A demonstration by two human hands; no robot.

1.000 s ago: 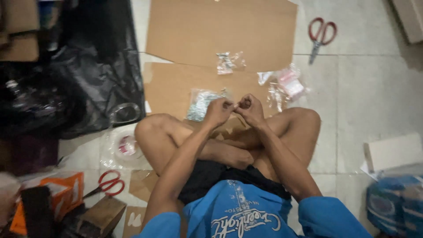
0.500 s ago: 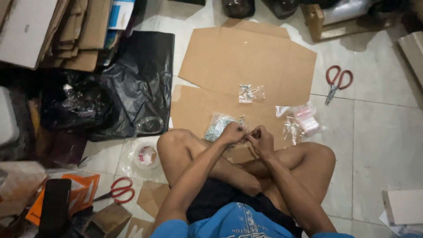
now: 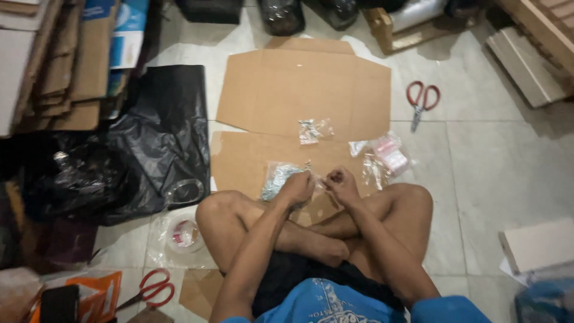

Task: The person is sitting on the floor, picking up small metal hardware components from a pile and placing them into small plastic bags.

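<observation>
I sit cross-legged on a tiled floor. My left hand and my right hand are close together over my shins, both pinching a small clear plastic bag between them. Just beyond my left hand lies a clear bag of small metal parts on a flattened cardboard sheet. A smaller filled clear bag lies farther out on the cardboard. A pile of small empty clear bags with pink print sits to the right of my hands.
Red-handled scissors lie on the tiles at right; a second pair lies near my left knee. A tape roll in plastic wrap and black plastic bags are at left. Cardboard stacks stand far left, a white box at right.
The view has tilted forward, showing more of the floor ahead. My hands stay together over my legs, working the small bag; nothing else has moved.
</observation>
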